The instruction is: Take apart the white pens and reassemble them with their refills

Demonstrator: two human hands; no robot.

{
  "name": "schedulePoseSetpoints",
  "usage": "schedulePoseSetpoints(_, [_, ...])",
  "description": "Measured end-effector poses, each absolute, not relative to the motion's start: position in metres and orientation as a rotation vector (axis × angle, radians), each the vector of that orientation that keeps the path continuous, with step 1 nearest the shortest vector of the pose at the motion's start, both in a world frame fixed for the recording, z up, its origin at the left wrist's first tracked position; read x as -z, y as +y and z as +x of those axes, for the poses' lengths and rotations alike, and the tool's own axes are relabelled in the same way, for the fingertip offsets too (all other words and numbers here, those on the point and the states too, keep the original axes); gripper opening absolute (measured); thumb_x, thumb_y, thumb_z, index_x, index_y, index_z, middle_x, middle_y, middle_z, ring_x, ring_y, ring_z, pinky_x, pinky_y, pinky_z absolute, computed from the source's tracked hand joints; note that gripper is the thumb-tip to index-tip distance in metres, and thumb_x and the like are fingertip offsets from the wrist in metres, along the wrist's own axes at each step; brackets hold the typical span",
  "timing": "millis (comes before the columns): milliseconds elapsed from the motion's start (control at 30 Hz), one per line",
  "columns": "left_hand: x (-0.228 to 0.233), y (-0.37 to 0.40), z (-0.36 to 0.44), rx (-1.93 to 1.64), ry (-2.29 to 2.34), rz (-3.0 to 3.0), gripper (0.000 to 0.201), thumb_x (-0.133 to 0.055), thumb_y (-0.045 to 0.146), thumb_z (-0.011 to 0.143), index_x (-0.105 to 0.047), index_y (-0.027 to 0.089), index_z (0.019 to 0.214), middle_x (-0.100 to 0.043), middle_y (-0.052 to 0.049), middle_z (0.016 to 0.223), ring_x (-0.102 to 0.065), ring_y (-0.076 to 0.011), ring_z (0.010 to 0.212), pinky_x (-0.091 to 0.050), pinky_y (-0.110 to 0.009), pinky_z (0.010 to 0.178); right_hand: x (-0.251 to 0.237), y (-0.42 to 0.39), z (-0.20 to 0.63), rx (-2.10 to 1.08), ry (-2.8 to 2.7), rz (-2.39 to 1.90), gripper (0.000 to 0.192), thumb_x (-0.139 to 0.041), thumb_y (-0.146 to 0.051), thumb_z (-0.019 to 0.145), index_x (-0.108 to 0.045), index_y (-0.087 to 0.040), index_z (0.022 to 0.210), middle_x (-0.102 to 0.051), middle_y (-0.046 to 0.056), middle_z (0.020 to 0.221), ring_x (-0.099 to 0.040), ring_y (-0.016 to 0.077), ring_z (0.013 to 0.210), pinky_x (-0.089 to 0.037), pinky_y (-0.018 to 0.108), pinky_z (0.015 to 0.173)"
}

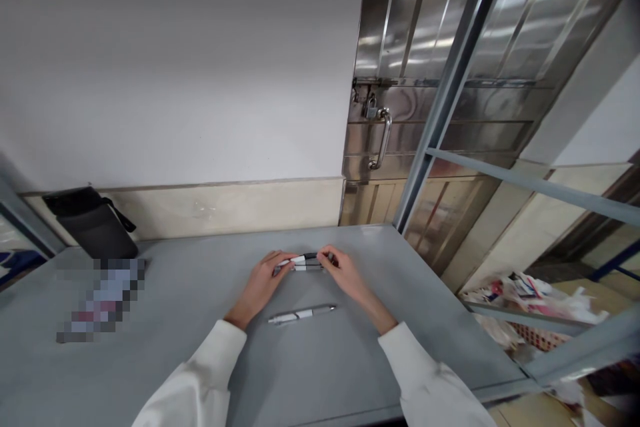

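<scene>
Near the far edge of the grey table, both my hands meet at a white pen with a black front part [299,259]. My left hand [265,280] pinches its white end between thumb and fingers. The fingertips of my right hand [345,275] are closed at its dark end. Just below and alongside it is a second white pen [301,268], partly hidden by my fingers; I cannot tell whether it is held or lies on the table. Closer to me, a white and silver click pen [300,314] lies on the tabletop, touched by neither hand.
The grey table [190,373] stands against a white wall [190,80]. At its back left is a black pouch with a strap [97,223], beside a pixelated patch. A metal frame post [443,100] rises at the right, before a padlocked steel door [390,60]. Bags fill a basket [537,333].
</scene>
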State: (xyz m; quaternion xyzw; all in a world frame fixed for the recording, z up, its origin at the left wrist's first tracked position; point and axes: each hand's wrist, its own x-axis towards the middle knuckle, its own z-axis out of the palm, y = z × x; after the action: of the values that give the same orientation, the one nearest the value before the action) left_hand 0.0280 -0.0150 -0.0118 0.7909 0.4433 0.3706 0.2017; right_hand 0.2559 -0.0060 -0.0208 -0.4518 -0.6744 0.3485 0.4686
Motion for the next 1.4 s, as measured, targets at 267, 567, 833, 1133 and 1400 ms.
schedulePoseSetpoints(267, [0.015, -0.012, 0.029, -1.086, 1.217, 2.211, 0.028, -0.048, 0.041, 0.097, -0.068, 0.027, 0.112, -0.068, -0.003, 0.104, -0.061, -0.0204, 0.1, -0.047, -0.031, 0.09, 0.029, 0.009, 0.269, -0.903, -1.398, -1.102, 0.035, -0.053, -0.052, 0.085, -0.066, -0.021, 0.095, -0.064, 0.001, 0.08, -0.06, 0.0168, 0.068, -0.047, 0.03, 0.069])
schedulePoseSetpoints(567, [0.014, -0.012, 0.03, -1.087, 1.244, 2.172, 0.03, -0.047, 0.044, 0.097, -0.068, 0.027, 0.112, -0.069, -0.004, 0.107, -0.061, -0.0217, 0.101, -0.048, -0.033, 0.091, 0.02, 0.006, 0.269, -0.963, -1.336, -1.048, 0.034, -0.065, -0.051, 0.076, -0.065, -0.022, 0.093, -0.069, 0.002, 0.082, -0.067, 0.0199, 0.075, -0.05, 0.035, 0.079])
schedulePoseSetpoints(833, [0.014, -0.013, 0.032, -1.063, 1.211, 2.19, 0.028, -0.047, 0.042, 0.097, -0.068, 0.028, 0.111, -0.069, -0.003, 0.106, -0.062, -0.0204, 0.1, -0.048, -0.03, 0.087, 0.014, -0.004, 0.263, -1.065, -1.372, -1.033, 0.031, -0.068, -0.047, 0.078, -0.065, -0.022, 0.094, -0.071, 0.003, 0.085, -0.069, 0.0217, 0.084, -0.05, 0.033, 0.081])
schedulePoseSetpoints(1133, [0.011, -0.017, 0.036, -0.996, 1.151, 2.181, 0.029, -0.048, 0.041, 0.097, -0.068, 0.028, 0.114, -0.07, -0.003, 0.113, -0.064, -0.0207, 0.103, -0.048, -0.031, 0.092, 0.007, -0.013, 0.257, -1.125, -1.484, -0.958, 0.026, -0.073, -0.042, 0.077, -0.068, -0.021, 0.091, -0.072, 0.005, 0.092, -0.068, 0.0212, 0.085, -0.051, 0.035, 0.083])
schedulePoseSetpoints(1400, [0.008, -0.02, 0.039, -0.985, 1.122, 2.244, 0.027, -0.051, 0.038, 0.096, -0.068, 0.028, 0.115, -0.07, -0.002, 0.113, -0.064, -0.0196, 0.104, -0.048, -0.03, 0.094, 0.015, -0.009, 0.257, -1.166, -1.5, -0.972, 0.038, -0.068, -0.055, 0.079, -0.065, -0.018, 0.087, -0.065, 0.0, 0.069, -0.058, 0.0123, 0.054, -0.048, 0.025, 0.056])
